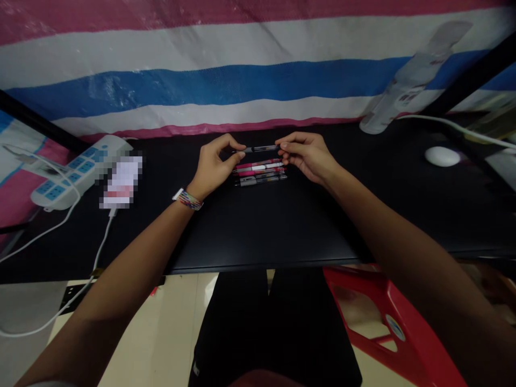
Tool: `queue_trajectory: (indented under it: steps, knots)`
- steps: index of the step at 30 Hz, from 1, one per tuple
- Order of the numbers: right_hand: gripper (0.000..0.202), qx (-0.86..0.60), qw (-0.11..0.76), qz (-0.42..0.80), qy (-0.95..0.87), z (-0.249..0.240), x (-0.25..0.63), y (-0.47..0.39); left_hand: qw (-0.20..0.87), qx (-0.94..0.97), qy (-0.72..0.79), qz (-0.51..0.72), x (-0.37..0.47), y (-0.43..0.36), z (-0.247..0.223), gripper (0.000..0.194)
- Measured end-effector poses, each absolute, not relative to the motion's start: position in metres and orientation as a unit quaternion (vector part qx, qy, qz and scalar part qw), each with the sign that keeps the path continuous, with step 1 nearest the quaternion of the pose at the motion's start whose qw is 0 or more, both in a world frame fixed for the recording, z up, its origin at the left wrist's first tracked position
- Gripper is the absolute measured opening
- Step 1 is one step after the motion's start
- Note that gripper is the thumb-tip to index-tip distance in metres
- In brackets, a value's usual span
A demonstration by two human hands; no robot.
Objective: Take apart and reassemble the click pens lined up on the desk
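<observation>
Between my two hands a dark pen (264, 148) lies level, above a row of other pens. My left hand (216, 163) pinches its left end between thumb and forefinger. At its right end, my right hand (305, 154) grips it with thumb and fingertips. Just below, red pens (258, 171) with clear barrels lie side by side on the black table (258, 231). Nearest to me in the row is a grey-and-black pen (261, 179). My right fingers partly cover the right ends of the upper red pens.
At the left are a white power strip (86, 169) and a blurred-out phone (122, 183) on a white cable. A clear bottle (397, 94) stands back right, near a white mouse (442, 156). Striped sheeting (250, 80) hangs behind. A red stool (403, 322) is below the table's front edge.
</observation>
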State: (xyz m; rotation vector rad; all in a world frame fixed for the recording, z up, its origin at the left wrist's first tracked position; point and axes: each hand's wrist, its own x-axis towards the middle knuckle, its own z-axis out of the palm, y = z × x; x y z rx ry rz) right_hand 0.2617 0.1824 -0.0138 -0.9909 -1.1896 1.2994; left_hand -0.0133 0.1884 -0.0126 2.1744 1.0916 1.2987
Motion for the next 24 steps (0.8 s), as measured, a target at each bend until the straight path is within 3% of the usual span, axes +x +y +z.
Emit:
queue_trajectory:
  steps: [9,17,24]
  knots:
    - [0.012,-0.417,0.533,0.555,-0.483,-0.009,0.261,0.180,0.275,0.762,0.369,0.455,-0.013,0.188,-0.013,0.034]
    - [0.006,-0.411,0.527,0.587,-0.456,-0.004,0.261,0.178,0.148,0.814,0.375,0.419,-0.009,0.178,-0.001,0.031]
    - [0.011,-0.425,0.532,0.570,-0.461,-0.004,0.257,0.175,0.138,0.812,0.378,0.423,-0.009,0.179,-0.001,0.033]
